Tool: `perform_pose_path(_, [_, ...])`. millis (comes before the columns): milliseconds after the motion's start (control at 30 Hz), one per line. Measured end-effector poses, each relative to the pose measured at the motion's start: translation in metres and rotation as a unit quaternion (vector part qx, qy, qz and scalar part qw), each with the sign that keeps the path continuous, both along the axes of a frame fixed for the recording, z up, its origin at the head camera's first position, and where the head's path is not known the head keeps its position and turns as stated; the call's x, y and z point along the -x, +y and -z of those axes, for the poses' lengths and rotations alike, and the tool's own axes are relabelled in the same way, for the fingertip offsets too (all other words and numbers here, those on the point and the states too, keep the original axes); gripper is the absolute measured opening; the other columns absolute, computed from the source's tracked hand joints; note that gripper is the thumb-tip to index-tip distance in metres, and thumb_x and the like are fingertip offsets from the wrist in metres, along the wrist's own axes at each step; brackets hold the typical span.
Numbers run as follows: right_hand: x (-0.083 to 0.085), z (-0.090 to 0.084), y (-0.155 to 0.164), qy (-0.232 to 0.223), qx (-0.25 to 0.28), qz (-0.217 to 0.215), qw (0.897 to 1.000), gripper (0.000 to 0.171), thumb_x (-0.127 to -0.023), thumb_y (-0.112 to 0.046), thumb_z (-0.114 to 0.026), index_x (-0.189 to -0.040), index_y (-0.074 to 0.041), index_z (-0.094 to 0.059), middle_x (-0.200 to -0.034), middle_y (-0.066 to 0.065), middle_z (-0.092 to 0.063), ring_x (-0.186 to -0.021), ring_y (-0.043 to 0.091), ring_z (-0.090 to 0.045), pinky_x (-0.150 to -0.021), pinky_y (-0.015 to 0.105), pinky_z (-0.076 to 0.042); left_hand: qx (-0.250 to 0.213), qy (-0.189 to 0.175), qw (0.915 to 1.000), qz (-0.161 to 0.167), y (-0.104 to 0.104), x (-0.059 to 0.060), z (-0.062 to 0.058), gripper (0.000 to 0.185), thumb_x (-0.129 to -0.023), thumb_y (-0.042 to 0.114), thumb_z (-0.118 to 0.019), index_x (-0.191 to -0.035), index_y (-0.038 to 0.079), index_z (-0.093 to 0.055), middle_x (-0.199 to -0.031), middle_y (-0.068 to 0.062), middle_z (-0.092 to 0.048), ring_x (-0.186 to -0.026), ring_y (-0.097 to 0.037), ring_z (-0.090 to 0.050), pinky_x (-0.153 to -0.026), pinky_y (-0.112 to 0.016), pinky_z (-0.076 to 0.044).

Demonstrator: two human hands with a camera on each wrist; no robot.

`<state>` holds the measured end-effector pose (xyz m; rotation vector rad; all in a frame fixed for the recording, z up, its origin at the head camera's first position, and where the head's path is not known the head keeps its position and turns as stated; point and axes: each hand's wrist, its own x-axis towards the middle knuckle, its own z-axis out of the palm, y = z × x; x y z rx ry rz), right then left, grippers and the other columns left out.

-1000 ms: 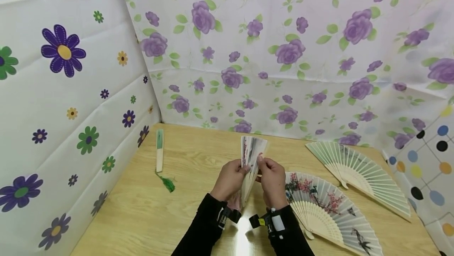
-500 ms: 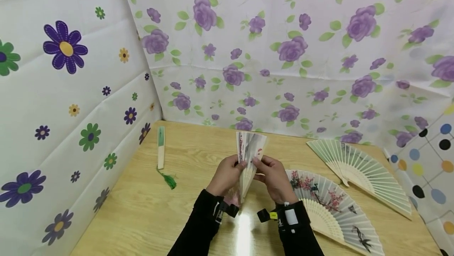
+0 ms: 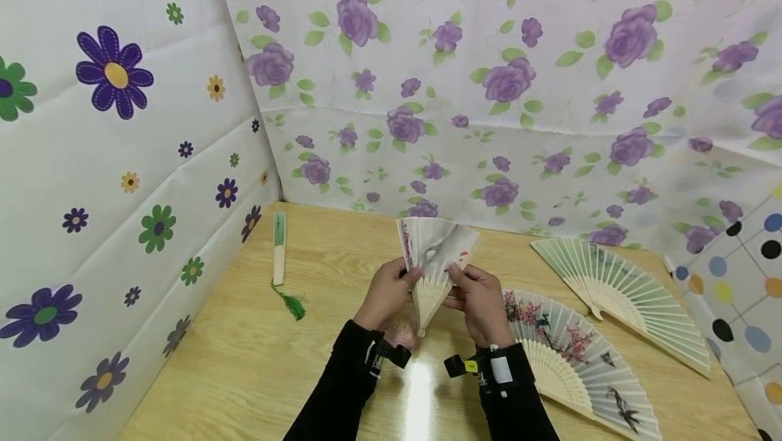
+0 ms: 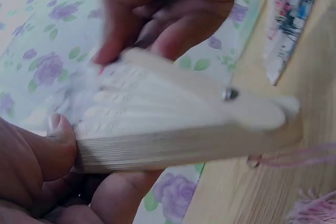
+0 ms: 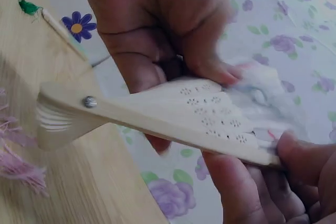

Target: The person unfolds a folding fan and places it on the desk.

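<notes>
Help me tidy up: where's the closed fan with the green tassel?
In the head view, the closed fan lies far left on the table, near the flowered wall.

A light wooden table (image 3: pixel 256 353) carries two spread fans: the blossom-painted fan (image 3: pixel 574 353) lies just nearer than the green-tinted fan (image 3: pixel 617 285). A folded fan (image 3: pixel 278 248) with a green tassel (image 3: pixel 293 304) lies well left of them.

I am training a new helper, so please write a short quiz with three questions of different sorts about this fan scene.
1. True or false: both hands hold the partly open fan.
2. How many fully open fans lie on the table?
3. What colour is the tassel of the closed fan? A red, B green, C blue.

Key: 1 true: left hand and right hand grip it. 2 two. 3 B.
</notes>
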<state>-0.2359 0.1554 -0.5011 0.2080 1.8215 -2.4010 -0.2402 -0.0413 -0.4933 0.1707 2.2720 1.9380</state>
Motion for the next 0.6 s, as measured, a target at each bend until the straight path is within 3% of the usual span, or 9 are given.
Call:
perform_pose_path(100, [0.0005, 0.0005, -0.0003, 0.003, 0.011, 0.014, 1.0, 0.032, -0.116, -0.018, -0.07, -0.086, -0.008, -0.073, -0.086, 0.003, -0.065, -0.07, 0.015, -0.075, -0.069, 0.029, -0.074, -0.023, -0.017, 0.9996, -0.007, -0.0025, 0.0015, 0.0, 0.033, -0.12, 0.01, -0.057, -0.143, -0.01, -0.069, -0.129, -0.029, -0.077, -0.113, -0.029, -0.08, -0.091, -0.035, -0.074])
perform_pose_path(233, [0.0004, 0.0013, 0.0027, 0.006, 0.008, -0.02, 1.0, 0.021, -0.117, -0.02, -0.07, -0.117, -0.003, -0.081, -0.101, 0.001, -0.076, -0.085, 0.014, -0.081, -0.076, 0.029, -0.075, -0.03, -0.024, 0.9992, -0.004, -0.003, 0.0017, -0.0005, 0.034, -0.12, 0.009, -0.056, -0.144, -0.011, -0.068, -0.131, -0.031, -0.076, -0.116, -0.031, -0.081, -0.092, -0.036, -0.074])
perform_pose_path(367, [0.0012, 0.0031, 0.0069, 0.006, -0.006, -0.063, 0.998, 0.034, -0.118, -0.021, -0.067, -0.139, 0.004, -0.074, -0.106, -0.001, -0.081, -0.092, 0.013, -0.082, -0.082, 0.028, -0.074, -0.054, -0.033, 0.998, 0.001, -0.0019, 0.0027, -0.0004, 0.034, -0.12, 0.009, -0.056, -0.145, -0.012, -0.067, -0.131, -0.03, -0.075, -0.115, -0.03, -0.081, -0.094, -0.035, -0.074])
perform_pose_path(600, [0.0004, 0.0017, 0.0077, 0.021, -0.039, -0.073, 0.996, 0.036, -0.119, -0.02, -0.064, -0.139, 0.009, -0.072, -0.104, 0.0, -0.082, -0.088, 0.014, -0.085, -0.083, 0.032, -0.076, -0.03, -0.028, 0.9991, -0.01, -0.0058, 0.0018, -0.0021, 0.034, -0.12, 0.014, -0.06, -0.142, -0.009, -0.07, -0.13, -0.028, -0.075, -0.107, -0.024, -0.08, -0.091, -0.042, -0.076])
